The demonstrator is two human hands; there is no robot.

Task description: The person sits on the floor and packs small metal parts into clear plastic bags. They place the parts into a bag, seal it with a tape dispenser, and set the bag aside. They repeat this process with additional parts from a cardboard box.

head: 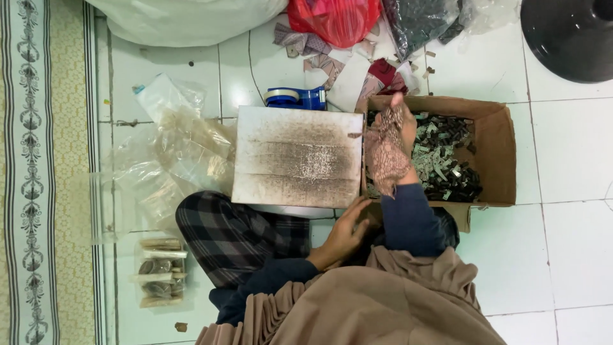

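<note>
- We could not tell what the small dark and pale pieces [447,160] in the cardboard box [495,153] were; too small
- The right hand [387,148] hid part of them; whether it gripped any was unclear
- The black round object [571,35] and white sack [185,19] were cut off by the top edge

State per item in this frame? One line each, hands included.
Cardboard box: open, flaps out, partly filled with small dark pieces.
Right hand: inside the box, fingers bent over the pieces; grip unclear.
Left hand: at the near edge of the white board, holding nothing visible.
White board: flat on the floor, stained dark.
Tape dispenser: lying behind the board, untouched.
Clear plastic bags: empty, crumpled.
</note>
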